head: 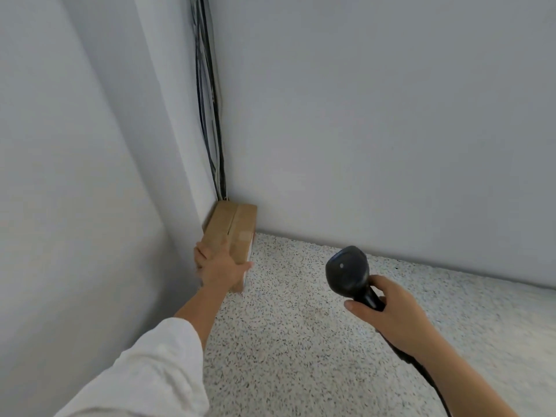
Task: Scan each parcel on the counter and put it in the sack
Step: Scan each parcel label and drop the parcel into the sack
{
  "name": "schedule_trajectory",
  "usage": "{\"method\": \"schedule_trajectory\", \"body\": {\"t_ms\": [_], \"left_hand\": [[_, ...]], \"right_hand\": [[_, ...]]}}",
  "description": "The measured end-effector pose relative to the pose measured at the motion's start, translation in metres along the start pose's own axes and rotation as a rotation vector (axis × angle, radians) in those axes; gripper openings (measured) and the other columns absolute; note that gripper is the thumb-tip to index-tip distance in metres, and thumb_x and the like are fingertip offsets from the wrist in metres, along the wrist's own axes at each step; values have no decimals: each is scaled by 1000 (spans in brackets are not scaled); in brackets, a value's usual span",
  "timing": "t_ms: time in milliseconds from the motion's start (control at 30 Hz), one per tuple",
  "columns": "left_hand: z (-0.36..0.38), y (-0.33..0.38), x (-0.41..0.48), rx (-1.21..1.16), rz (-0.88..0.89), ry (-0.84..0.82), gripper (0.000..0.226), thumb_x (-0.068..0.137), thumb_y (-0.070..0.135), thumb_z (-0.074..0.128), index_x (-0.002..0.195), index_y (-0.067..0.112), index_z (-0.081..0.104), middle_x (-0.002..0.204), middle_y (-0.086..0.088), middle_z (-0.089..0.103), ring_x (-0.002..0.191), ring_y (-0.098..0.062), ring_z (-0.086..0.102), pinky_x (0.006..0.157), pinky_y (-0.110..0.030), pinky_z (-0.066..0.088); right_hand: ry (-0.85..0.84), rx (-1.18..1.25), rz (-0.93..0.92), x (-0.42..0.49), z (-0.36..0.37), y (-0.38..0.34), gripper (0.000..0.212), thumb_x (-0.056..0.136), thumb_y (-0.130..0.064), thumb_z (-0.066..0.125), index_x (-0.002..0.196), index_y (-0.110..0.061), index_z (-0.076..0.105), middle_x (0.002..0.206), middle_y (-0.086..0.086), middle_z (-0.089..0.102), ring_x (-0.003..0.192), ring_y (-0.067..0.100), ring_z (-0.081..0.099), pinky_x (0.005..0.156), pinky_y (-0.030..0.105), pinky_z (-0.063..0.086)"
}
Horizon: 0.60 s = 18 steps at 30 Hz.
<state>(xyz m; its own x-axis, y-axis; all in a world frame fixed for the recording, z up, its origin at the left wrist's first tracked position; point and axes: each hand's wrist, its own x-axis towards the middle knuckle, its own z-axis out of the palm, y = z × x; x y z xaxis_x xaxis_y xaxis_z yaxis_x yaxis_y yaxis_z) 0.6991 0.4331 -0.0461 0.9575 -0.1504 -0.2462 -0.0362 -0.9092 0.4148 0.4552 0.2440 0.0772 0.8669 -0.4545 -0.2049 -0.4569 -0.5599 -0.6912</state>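
A brown cardboard parcel [233, 228] lies in the far left corner of the speckled counter [301, 341], against both walls. My left hand [218, 270] grips the parcel's near end, thumb on the right edge and fingers over the left side. My right hand [391, 314] holds a black handheld barcode scanner [349, 273] by its handle, the head raised over the counter to the right of the parcel. The scanner's cable [421, 368] runs back under my right forearm. No sack is in view.
Grey walls meet at the corner behind the parcel. A bundle of dark cables [210, 94] runs down that corner to the counter. The left wall stands close beside my left arm.
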Motion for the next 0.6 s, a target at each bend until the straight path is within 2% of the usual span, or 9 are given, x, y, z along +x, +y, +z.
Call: {"method": "schedule_trajectory", "body": {"t_ms": [67,133,267,433,533,600], "left_hand": [[6,-1,8,77,-26,25,99,75,63,63,149,33,4,149,-28,-20,139,-46,-11,111,-58,19],[10,-1,15,58,-67,53,97,76,62,62,148,29,7,149,-30,-19,139,-46,-13,111,-58,18],[5,-3,19,-80,-174,85,106,73,56,68,144,9,6,150,-26,-7,140,-42,-1,113,-52,19],[-13,-6,-3,-211,-238,28,116,64,46,80,144,14,3,137,-22,21,131,-37,21,108,-43,28],[-6,-8,-30,-203,-208,-4,119,59,47,82,143,15,4,134,-21,25,127,-38,26,106,-45,31],[3,-3,-58,-98,-162,-36,117,62,53,79,142,12,4,135,-22,24,129,-38,24,107,-44,28]], "right_hand": [[2,-16,7,4,2,0,30,77,-40,71,98,-35,50,89,-16,60,71,2,57,62,17,40],[-2,-10,24,8,3,1,30,77,-38,71,97,-35,50,89,-17,60,70,1,57,64,18,42],[10,13,62,12,1,6,31,76,-38,72,100,-33,52,88,-14,62,71,5,58,69,25,47],[26,61,68,7,-5,13,33,76,-38,72,103,-29,55,82,-9,63,67,8,57,66,27,45],[29,80,54,-3,-9,17,31,76,-38,71,102,-28,56,79,-7,63,65,9,57,64,26,43],[31,88,31,-16,-12,21,29,77,-37,71,99,-28,56,77,-7,62,64,10,57,65,26,44]]}}
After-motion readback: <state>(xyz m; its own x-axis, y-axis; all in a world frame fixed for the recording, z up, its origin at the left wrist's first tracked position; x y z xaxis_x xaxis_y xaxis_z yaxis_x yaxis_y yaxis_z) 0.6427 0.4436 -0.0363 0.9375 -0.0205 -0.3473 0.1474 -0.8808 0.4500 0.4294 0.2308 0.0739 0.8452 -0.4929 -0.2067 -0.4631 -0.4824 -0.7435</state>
